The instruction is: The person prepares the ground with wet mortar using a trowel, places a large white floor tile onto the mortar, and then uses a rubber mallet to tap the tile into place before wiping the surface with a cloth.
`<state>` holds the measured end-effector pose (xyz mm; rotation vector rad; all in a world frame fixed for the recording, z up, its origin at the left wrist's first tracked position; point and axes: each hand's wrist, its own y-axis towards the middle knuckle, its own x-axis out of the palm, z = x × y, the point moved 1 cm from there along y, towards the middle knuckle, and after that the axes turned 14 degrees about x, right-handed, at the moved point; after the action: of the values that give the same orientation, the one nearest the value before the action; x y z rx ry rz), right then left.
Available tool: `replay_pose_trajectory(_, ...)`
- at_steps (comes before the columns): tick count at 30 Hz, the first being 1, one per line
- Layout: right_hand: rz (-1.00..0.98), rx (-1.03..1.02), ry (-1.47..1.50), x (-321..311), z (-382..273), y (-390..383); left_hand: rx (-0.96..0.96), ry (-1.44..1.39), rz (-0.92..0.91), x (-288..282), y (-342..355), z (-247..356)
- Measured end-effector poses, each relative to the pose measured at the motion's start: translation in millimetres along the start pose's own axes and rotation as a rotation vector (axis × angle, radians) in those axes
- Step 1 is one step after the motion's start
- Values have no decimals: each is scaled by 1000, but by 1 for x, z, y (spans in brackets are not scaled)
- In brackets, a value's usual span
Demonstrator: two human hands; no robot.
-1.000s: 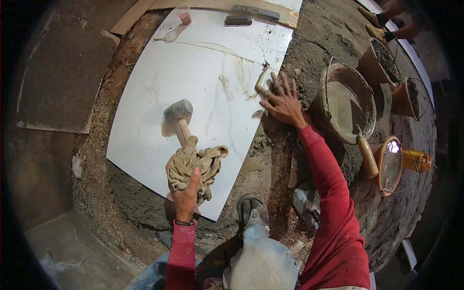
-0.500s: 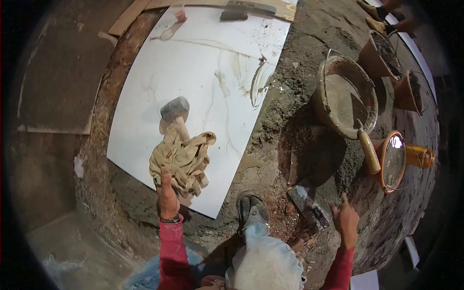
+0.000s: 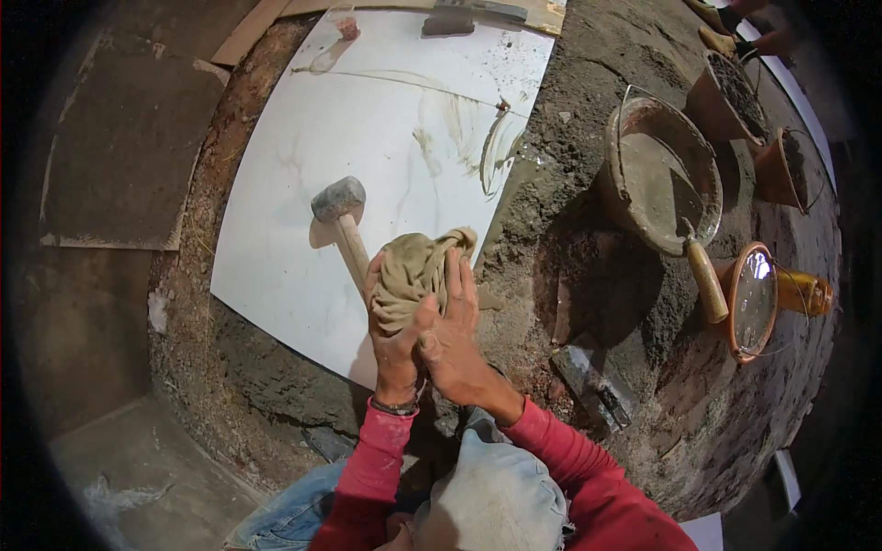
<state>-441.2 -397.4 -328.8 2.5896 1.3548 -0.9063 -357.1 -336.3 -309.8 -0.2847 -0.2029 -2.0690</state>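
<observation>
My left hand (image 3: 393,351) is closed round a crumpled beige cloth (image 3: 409,275), held over the near part of a white panel (image 3: 285,230). Against the cloth's right side lies my right hand (image 3: 452,347), its fingers stretched out flat and the two hands touching at the palms. A mallet (image 3: 339,199) with a grey head and pale wooden handle rests on the panel just beyond the cloth, its handle end hidden behind my left hand. To the right, a flat plastering trowel (image 3: 588,372) lies on the rough ground.
A large bucket (image 3: 617,165) of grey slurry stands at right, a wooden-handled trowel (image 3: 706,283) leaning over its rim. Past it are a smaller orange bucket (image 3: 732,321) of liquid, a yellow bottle (image 3: 804,294) and two dark-filled buckets (image 3: 707,115). Another person's feet (image 3: 721,41) show far right.
My right hand has come in from the lower right onto the cloth. My left hand has moved right with the cloth, uncovering more of the mallet's handle.
</observation>
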Motion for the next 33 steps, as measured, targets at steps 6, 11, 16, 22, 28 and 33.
replay_pose_trajectory(6, -320, -321, 58, -39, -9, 27, -250, -60, 83, -14, 10, 33)
replay_pose_trajectory(11, -356, -290, 200, -43, -14, 40, -286, -108, 111, -18, 16, 41)
replay_pose_trajectory(16, -371, -142, 582, -25, -4, 37, -225, 41, 100, -29, 15, 39)
replay_pose_trajectory(22, -537, 148, 989, 20, 1, 42, -14, -153, 51, -20, 9, 53)
replay_pose_trajectory(28, -200, 136, 620, 31, -23, 53, 228, 476, 86, -56, 26, 27)
replay_pose_trajectory(33, -59, -131, 384, 61, -20, 70, 281, 515, 203, -80, 55, 24)
